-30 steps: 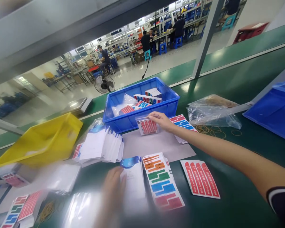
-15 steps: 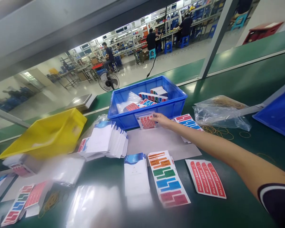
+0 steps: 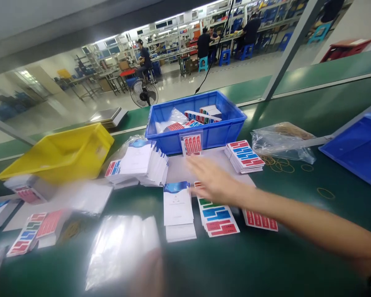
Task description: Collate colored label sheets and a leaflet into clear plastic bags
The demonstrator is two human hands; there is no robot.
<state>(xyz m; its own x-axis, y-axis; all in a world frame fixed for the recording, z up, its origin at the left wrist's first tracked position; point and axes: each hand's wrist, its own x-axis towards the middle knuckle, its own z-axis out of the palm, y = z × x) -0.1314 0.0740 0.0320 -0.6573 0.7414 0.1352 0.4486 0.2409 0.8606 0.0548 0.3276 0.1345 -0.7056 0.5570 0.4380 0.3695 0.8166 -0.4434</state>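
Note:
My right hand (image 3: pixel 214 179) hovers, blurred, over the white booklets (image 3: pixel 177 204) and the multicoloured sticker sheets (image 3: pixel 218 216), fingers stretched out and holding nothing. Against the front wall of the blue bin (image 3: pixel 200 134) leans a clear bag with a red sticker sheet (image 3: pixel 192 145). My left hand (image 3: pixel 150 270) is a smear at the bottom, beside the clear plastic bags (image 3: pixel 120 247); its fingers cannot be made out. Red label sheets (image 3: pixel 261 220) lie partly under my right forearm. A fanned stack of booklets (image 3: pixel 139 163) stands left of the grey sheet.
A yellow bin (image 3: pixel 64 152) is at the left, a second blue bin (image 3: pixel 358 148) at the right. Rubber bands (image 3: pixel 278 164) lie by a clear bag (image 3: pixel 281 142). More sticker stacks (image 3: pixel 27 235) sit at lower left. A slanted metal post (image 3: pixel 292 49) rises behind; people sit farther off.
My right hand has let go of the bagged red sticker sheet and moved back toward me, over the booklets. My left hand has come in at the bottom. The camera view has shifted slightly.

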